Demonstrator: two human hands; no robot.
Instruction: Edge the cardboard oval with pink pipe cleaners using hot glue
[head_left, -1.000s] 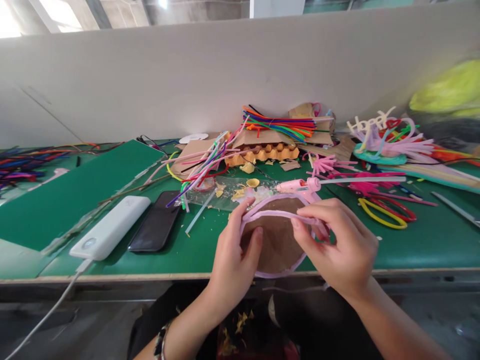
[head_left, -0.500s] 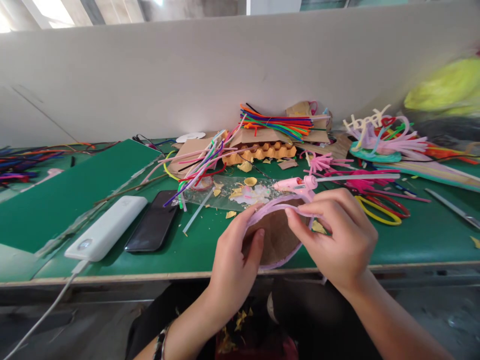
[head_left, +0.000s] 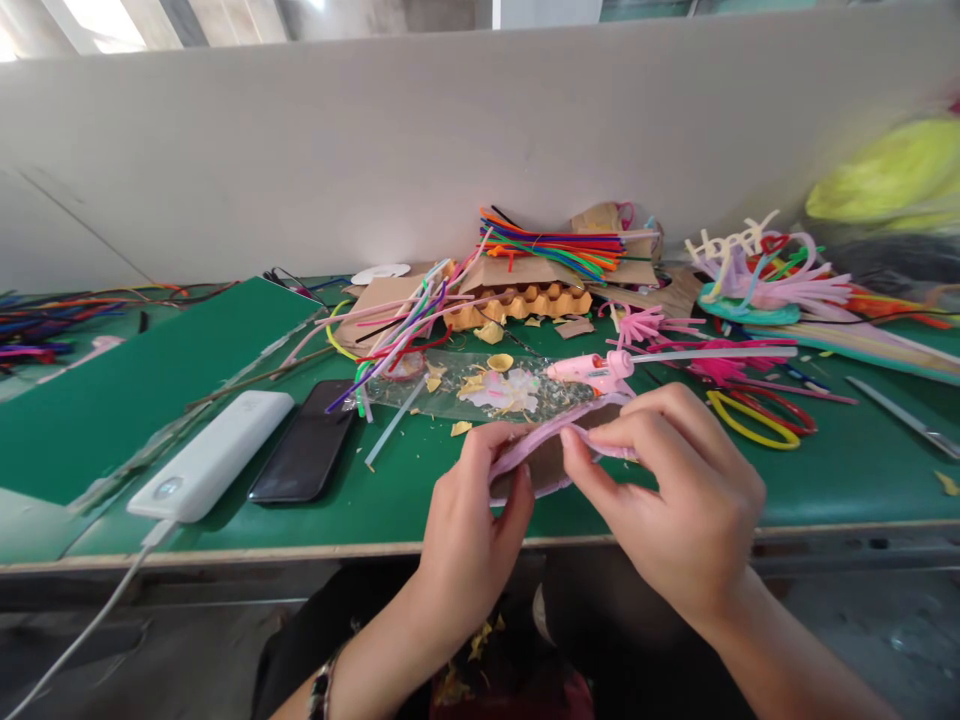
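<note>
A round piece of brown cardboard (head_left: pixel 541 468) with a fuzzy lilac pipe cleaner (head_left: pixel 536 442) along its rim is between my hands, above the table's front edge. My left hand (head_left: pixel 472 510) grips the disc's left side, thumb on the brown face and fingers behind the rim. With thumb and forefinger, my right hand (head_left: pixel 667 480) pinches the pipe cleaner at the upper right of the disc. My right fingers hide part of the disc's right side. Just beyond it lies a pink glue gun (head_left: pixel 592 370) with a long clear glue stick in its back.
On the green table (head_left: pixel 405 515) lie a white power bank (head_left: pixel 214 455) with a cable and a black phone (head_left: pixel 304 440) at left. Behind are an egg carton (head_left: pixel 525 303) and bundled pipe cleaners (head_left: pixel 555 243). Yellow wire loops (head_left: pixel 752 420) and a metal blade (head_left: pixel 900 415) lie right.
The cardboard disc has tilted, so its brown face now looks narrower. My right hand has shifted slightly along with the pipe cleaner; my left hand keeps its grip on the disc.
</note>
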